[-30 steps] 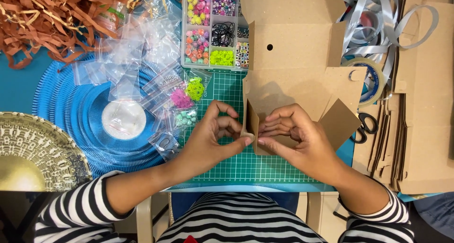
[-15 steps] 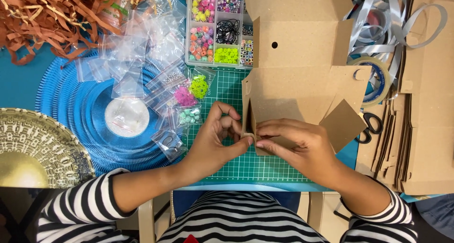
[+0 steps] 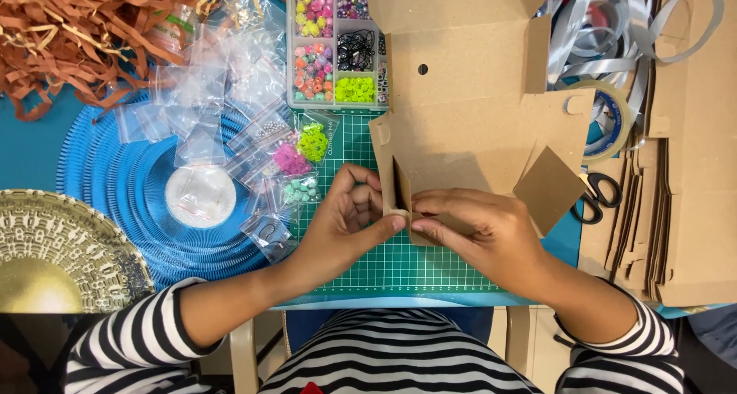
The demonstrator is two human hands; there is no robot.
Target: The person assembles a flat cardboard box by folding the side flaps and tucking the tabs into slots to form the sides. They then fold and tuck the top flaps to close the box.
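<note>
Over the last second your two hands drew closer together at the near left corner of the flat brown cardboard box blank (image 3: pixel 476 133), which lay unfolded on the green cutting mat (image 3: pixel 384 267) in front of you. A second before, your right hand (image 3: pixel 491 237) sat a little higher with its fingers arched over the card; at this moment it lay lower and flatter, its fingertips pressed down on the small flap at the box's near edge. Your left hand (image 3: pixel 349 225) had shifted only slightly: its thumb met your right fingertips at the fold, and its other fingers curled up beside the raised side flap. Together they pinched that narrow folded strip of cardboard; neither hand was spread open.

Judging by this, the fold at that corner was being creased rather than merely lined up, while the rest of the blank was not yet folded.

The bead organiser (image 3: pixel 338 41), the small plastic bags (image 3: pixel 223 102), the blue pleated mat (image 3: pixel 123 179), the scissors (image 3: pixel 599 198) and the tape roll (image 3: pixel 614 118) sat just as they had been, none of them touched
</note>
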